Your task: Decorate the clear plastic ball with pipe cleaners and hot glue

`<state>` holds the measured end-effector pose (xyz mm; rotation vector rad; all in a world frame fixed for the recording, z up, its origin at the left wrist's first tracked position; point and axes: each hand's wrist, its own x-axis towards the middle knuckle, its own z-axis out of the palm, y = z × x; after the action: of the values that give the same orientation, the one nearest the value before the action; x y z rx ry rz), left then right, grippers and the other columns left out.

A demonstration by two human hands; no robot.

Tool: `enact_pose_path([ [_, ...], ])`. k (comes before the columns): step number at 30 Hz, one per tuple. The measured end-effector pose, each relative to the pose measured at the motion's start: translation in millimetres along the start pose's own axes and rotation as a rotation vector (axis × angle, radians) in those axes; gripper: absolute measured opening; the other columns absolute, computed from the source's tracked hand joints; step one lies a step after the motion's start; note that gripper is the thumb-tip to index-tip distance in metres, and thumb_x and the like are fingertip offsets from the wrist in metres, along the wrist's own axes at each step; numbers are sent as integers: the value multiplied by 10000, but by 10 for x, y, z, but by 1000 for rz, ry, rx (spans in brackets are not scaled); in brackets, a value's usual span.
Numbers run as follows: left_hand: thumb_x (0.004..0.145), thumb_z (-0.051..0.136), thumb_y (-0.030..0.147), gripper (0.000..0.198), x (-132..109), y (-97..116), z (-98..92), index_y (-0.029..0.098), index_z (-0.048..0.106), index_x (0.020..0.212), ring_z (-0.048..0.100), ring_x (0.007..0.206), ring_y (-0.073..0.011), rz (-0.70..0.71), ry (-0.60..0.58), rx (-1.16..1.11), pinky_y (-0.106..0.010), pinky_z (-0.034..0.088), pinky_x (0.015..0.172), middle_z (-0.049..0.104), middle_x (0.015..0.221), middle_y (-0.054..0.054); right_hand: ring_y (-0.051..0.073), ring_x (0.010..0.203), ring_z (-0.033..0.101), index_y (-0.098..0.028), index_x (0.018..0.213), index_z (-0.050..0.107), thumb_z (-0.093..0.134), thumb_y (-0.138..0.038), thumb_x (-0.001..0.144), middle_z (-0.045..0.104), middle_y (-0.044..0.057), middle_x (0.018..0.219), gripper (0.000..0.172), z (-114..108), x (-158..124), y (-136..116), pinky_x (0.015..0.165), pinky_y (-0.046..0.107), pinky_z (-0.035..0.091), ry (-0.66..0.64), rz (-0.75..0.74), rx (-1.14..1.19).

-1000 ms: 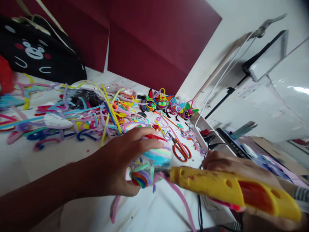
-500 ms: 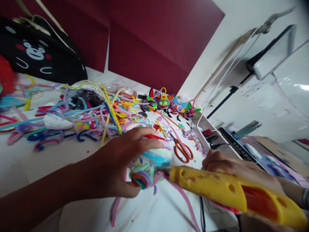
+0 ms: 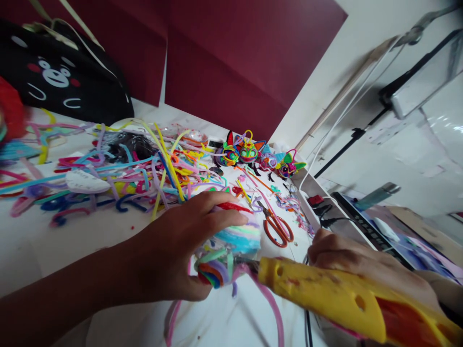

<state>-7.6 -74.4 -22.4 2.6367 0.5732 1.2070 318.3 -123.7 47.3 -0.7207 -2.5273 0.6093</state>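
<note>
Between my two hands: one rainbow-striped piece (image 3: 238, 238), held above the bench (image 3: 152, 323). Left hand (image 3: 190, 241) half open in a C around it, fingers over the top, thumb under, firm hold. Right hand (image 3: 365, 260) curled behind one yellow glue gun (image 3: 321, 291), holding it; grip partly hidden by the gun body, so can't tell how tightly the fingers close. One metal nozzle (image 3: 249, 262) points left, right at the piece's near-right edge; contact too small to confirm. Pink fuzzy lengths (image 3: 277, 308) show below the piece, two visible runs, can't tell if one stem or two.

Just beyond the piece, between the hands: one pair of scissors (image 3: 275, 221), orange handles, blades apart from both hands. Farther past the scissors, four small colourful figures in a row: one (image 3: 229, 155), two (image 3: 249, 152), three (image 3: 268, 162), four (image 3: 288, 168).

Beyond and left of my left hand: one tangled heap of fuzzy stems (image 3: 170, 176), too many to count, with one white paper scrap (image 3: 85, 181) on it. Behind that, one black bag (image 3: 65, 91) with a printed face. Beyond my right hand: one red plug (image 3: 315, 200), one greenish cylinder (image 3: 378, 195).
</note>
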Motion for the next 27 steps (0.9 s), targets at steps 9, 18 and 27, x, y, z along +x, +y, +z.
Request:
enact_pose_path([
  [9, 636, 659, 103, 831, -11, 22, -9, 269, 395, 1406, 507, 1335, -326, -6, 2, 5, -384, 509, 1021, 499, 1417, -119, 299, 877, 720, -305, 1301, 566, 773, -356, 830, 707, 94, 964, 517, -124, 25, 50, 826, 418, 630, -33, -35, -42],
  [18, 637, 673, 92, 835, -12, 21, -9, 270, 394, 1404, 490, 1355, -311, -15, -12, 28, -354, 493, 1038, 490, 1424, -109, 304, 898, 723, -339, 1309, 584, 564, -445, 963, 724, 95, 985, 362, -119, -56, 25, 838, 433, 628, -132, 22, -9],
  [27, 628, 656, 103, 836, -11, 32, -5, 276, 389, 1402, 497, 1349, -317, -19, -2, 17, -352, 515, 1008, 493, 1422, -109, 285, 930, 721, -328, 1320, 568, 710, -348, 892, 723, 99, 1004, 451, -212, 14, 17, 798, 399, 646, -178, -2, -69],
])
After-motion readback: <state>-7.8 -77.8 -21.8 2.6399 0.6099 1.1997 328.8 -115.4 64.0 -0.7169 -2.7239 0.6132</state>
